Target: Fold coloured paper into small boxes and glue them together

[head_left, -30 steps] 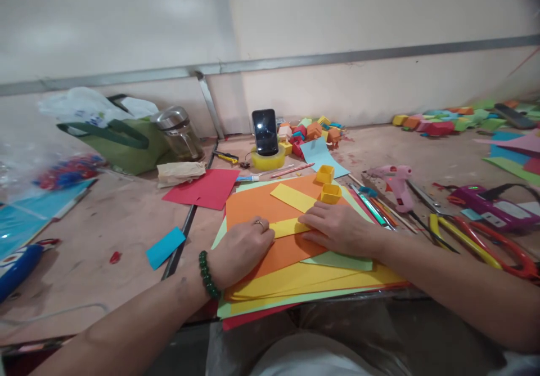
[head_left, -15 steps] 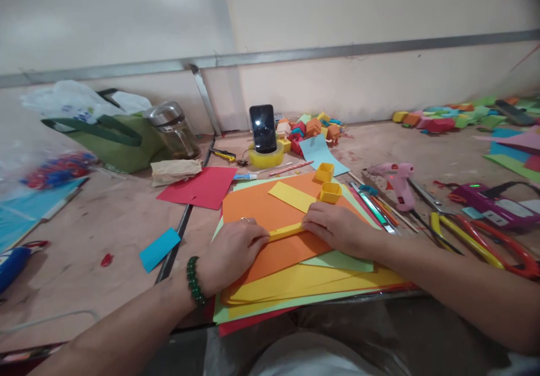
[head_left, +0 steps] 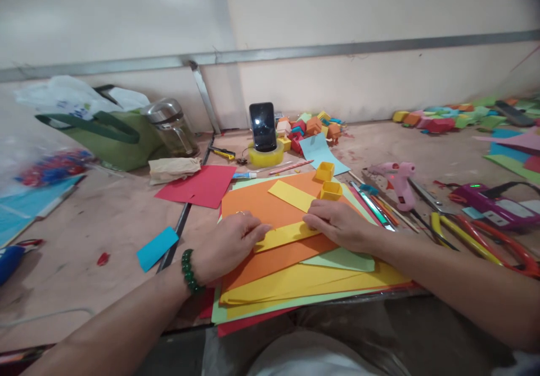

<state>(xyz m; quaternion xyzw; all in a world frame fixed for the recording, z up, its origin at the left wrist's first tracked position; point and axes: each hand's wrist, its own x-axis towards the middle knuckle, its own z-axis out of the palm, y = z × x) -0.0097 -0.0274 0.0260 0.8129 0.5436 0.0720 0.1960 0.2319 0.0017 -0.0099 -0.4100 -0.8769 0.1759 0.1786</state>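
A yellow paper strip [head_left: 287,236] lies across the orange sheet [head_left: 248,204], which tops a stack of coloured paper. My left hand [head_left: 232,242], with a green bead bracelet at the wrist, has its fingers closed on the strip's left end. The right end is under the closed fingers of my right hand [head_left: 335,223]. Behind the strip is a flat yellow piece [head_left: 291,195]. Two small folded yellow boxes [head_left: 331,191] stand just beyond my right hand.
A phone [head_left: 262,127] stands in a tape roll [head_left: 265,155] at the back. To the right are a pink glue gun [head_left: 403,182], scissors [head_left: 466,240] and a purple device [head_left: 493,204]. A red sheet [head_left: 200,186], blue paper [head_left: 157,248] and glass bottle [head_left: 172,128] are left.
The yellow strip, narrow and edge-like before, now shows a wider flat face. My left hand has shifted slightly left, and my right hand has moved a little.
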